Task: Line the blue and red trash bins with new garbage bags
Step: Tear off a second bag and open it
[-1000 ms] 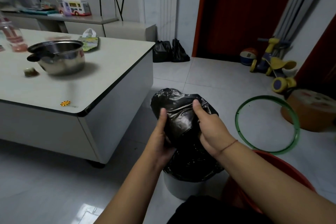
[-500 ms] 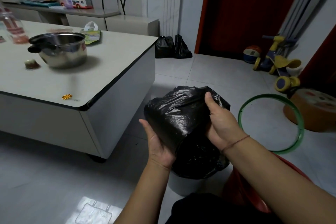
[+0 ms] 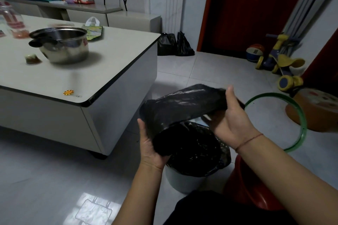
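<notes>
Fingers (image 3: 230,97) — seemingly curled behind — hold bag (image 3: 182,107) between them.

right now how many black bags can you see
4. Left tied bag and right tied bag by the red door; liner bag in the pale bin; held bag between left hand and right hand. More may be hidden.

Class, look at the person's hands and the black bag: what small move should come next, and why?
Probably draw the hands apart to unfurl the black bag: the left hand grips its bunched end, the right hand its stretched end. The pale bin already wears a liner; the red bin looks unlined.
</notes>
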{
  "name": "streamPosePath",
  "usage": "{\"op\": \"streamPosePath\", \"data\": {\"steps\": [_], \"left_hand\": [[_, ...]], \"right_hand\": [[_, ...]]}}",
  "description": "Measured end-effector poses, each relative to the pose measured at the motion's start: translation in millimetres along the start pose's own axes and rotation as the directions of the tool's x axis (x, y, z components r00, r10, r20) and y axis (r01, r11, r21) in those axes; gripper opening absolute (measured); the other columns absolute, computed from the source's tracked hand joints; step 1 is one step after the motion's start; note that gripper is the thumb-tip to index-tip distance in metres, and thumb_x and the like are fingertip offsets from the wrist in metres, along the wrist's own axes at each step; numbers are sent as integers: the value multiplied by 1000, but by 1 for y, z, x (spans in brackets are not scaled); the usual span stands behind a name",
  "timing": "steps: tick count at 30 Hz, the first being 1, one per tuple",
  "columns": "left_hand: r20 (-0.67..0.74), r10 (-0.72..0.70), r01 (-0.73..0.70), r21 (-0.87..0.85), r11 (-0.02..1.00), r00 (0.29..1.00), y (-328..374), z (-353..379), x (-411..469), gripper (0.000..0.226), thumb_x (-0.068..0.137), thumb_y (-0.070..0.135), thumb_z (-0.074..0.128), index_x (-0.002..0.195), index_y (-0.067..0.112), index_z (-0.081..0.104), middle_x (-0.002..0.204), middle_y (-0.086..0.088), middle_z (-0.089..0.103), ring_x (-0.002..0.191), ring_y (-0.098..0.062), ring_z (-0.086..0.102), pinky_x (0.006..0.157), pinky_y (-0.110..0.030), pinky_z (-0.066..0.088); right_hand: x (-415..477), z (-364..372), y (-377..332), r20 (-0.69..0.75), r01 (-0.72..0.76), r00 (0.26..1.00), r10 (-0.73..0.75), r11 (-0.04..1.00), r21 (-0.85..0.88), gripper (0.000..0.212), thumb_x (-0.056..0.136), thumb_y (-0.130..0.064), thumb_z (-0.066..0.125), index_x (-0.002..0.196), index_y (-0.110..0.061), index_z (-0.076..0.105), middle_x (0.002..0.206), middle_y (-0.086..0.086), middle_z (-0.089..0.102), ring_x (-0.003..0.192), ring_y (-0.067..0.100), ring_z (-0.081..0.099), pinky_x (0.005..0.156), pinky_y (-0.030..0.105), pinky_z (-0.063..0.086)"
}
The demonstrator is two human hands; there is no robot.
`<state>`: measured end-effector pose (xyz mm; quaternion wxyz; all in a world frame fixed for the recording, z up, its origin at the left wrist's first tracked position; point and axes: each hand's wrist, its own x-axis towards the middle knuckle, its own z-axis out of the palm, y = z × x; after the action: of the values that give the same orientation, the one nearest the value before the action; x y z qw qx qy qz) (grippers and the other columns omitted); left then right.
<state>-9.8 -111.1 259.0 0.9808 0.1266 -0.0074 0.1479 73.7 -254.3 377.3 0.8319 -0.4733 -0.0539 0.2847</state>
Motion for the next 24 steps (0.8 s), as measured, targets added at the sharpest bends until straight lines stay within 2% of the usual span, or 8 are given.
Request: {"op": "streamPosePath", "data": {"steps": [2,5,8,11,14,17,21,24], "left_hand": [[-46,10,-8,24,1000,999,3,5,3,69,66,52,77,120,9,67,118,-18,68,108,-34,65,88,-48,53],[-127,-26,49,177,983,992,2,13,7,67,79,54,61,127,7,61,131,-22,59,120,-37,57,101,-49,45],[-229,70,15,349,937,971,-3,17,9,73,77,47,66,138,11,48,135,-22,55,122,-39,55,107,-54,39],[-191,91,-16,365,931,977,0,21,4,69,76,46,67,135,12,53,131,-21,60,119,-39,58,104,-54,42],[-83,-38,52,178,983,996,-1,21,-3,73,70,52,73,127,8,61,132,-22,59,123,-38,55,107,-52,40],[7,-119,119,10,993,993,-7,22,-7,89,72,56,71,140,4,46,145,-22,44,136,-37,40,115,-50,27],[-61,-100,107,120,987,993,-6,19,-2,72,82,57,59,133,7,55,140,-22,51,130,-36,47,113,-50,31],[-204,51,18,320,947,978,-5,21,2,74,77,49,68,139,14,48,136,-22,54,124,-41,53,107,-56,37]], "right_hand": [[-7,2,13,198,-53,977,80,989,-138,72,82,-66,44,127,-12,59,127,10,64,122,24,56,105,39,40],[-15,12,31,340,-44,927,158,947,-318,65,81,-56,59,128,-12,58,126,12,65,119,26,60,100,36,47],[-20,19,47,220,30,970,107,839,-543,50,70,-51,75,106,-17,71,104,3,76,99,16,71,87,25,53],[-16,20,54,32,61,998,-53,722,-689,27,80,-49,67,79,-23,71,75,-9,74,76,7,70,60,6,49],[-6,22,51,-34,28,998,-49,890,-454,31,90,-43,56,95,-15,69,94,4,75,89,19,70,79,26,55],[-4,23,41,-47,-14,999,8,992,-126,38,94,-35,52,111,-3,65,110,15,71,101,26,69,91,38,52],[-14,22,36,52,5,999,11,953,-303,49,75,-48,69,101,-7,73,102,13,75,97,26,71,90,38,53],[-28,23,46,157,8,984,89,846,-533,43,61,-49,78,93,-21,76,94,-3,78,91,10,72,81,21,54]]}}
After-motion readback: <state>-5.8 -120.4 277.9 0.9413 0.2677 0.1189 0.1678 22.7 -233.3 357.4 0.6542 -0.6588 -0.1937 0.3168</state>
